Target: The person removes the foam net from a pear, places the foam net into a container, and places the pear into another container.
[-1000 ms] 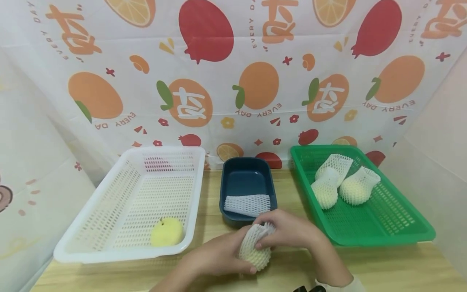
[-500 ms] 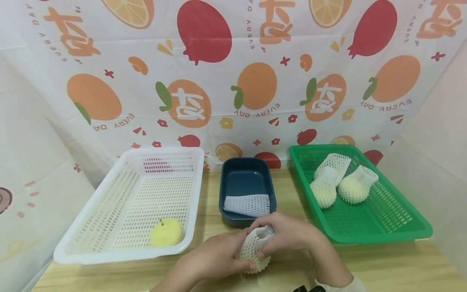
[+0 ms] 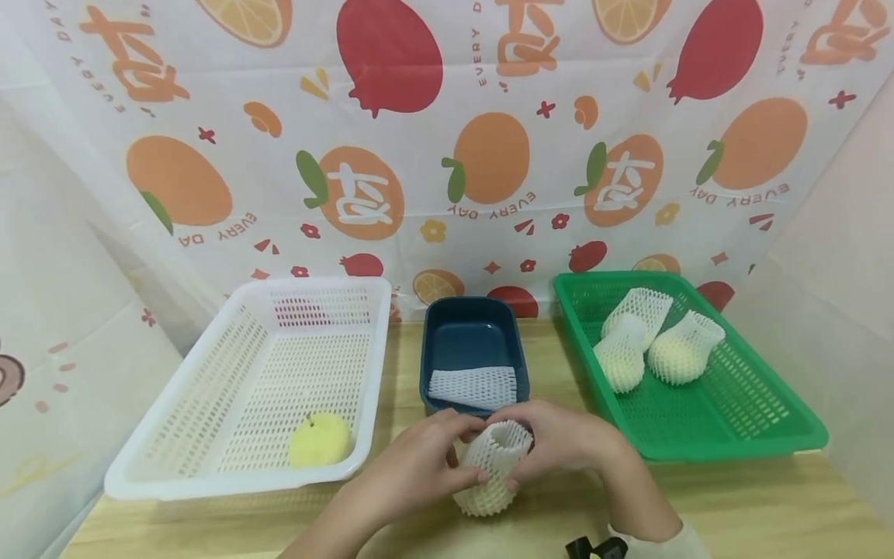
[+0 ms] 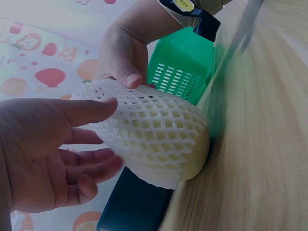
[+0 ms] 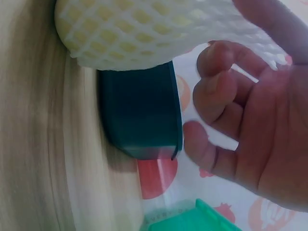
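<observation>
A pale yellow pear (image 4: 198,161) stands upright on the table, inside a white foam net (image 3: 497,466) whose open collar points up. Its bare lower end shows below the mesh in the left wrist view. My left hand (image 3: 426,458) holds the net's left side, thumb in front and bent fingers behind. From the right, my right hand (image 3: 569,442) holds the collar, its thumb on the near side and fingers at the back. The right wrist view shows its other fingers (image 5: 214,96) curled free of the mesh.
At left, a white basket (image 3: 380,373) holds a bare yellow pear (image 3: 321,441). Behind the hands, a dark blue bin (image 3: 471,334) contains a flat foam net (image 3: 475,388). A green basket (image 3: 726,435) at right carries netted pears (image 3: 677,357). A printed cloth hangs behind.
The net's collar has opened upward and stands taller around the pear. My left fingers have lifted higher along it, and my right hand has shifted slightly right.
</observation>
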Demonstrator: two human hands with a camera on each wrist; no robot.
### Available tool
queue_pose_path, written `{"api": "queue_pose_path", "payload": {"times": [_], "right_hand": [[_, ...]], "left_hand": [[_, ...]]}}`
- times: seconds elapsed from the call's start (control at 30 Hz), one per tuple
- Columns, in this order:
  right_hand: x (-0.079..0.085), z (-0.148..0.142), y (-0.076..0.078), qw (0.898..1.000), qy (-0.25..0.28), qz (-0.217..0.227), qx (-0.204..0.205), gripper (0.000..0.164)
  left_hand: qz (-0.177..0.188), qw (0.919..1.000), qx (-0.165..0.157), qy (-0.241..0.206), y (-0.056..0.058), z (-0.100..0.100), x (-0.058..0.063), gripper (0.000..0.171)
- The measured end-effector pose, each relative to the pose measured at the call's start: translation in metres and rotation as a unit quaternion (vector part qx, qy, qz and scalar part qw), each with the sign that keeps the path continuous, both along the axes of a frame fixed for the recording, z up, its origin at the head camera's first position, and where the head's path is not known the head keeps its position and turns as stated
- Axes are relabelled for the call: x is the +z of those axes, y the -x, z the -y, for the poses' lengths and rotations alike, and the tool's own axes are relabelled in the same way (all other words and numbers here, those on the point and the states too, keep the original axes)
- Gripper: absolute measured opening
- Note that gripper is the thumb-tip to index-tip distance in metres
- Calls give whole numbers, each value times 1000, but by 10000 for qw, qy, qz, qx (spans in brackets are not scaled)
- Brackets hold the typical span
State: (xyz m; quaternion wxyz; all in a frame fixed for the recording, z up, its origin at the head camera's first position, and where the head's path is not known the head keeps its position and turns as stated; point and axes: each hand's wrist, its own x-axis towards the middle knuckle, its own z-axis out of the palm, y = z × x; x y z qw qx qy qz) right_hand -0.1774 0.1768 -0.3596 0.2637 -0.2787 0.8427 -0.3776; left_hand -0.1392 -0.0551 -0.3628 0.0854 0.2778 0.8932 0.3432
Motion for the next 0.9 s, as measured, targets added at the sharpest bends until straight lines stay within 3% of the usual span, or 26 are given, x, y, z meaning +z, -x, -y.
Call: {"api": "queue_pose_path", "payload": {"times": [0.23,0.47,0.9], "right_hand": [[-1,6,0,9998,-131,80,122,42],[2,11,0,9997,-207,-70,64,39],[0,14,0,9974,-527,-485,13,39]], "left_hand": [[389,9988,-300,40,1,0,-4,40],[149,9996,-214,-58,3,0,-7,34],[-22,9996,-159,233,4,2,-6,29]]}}
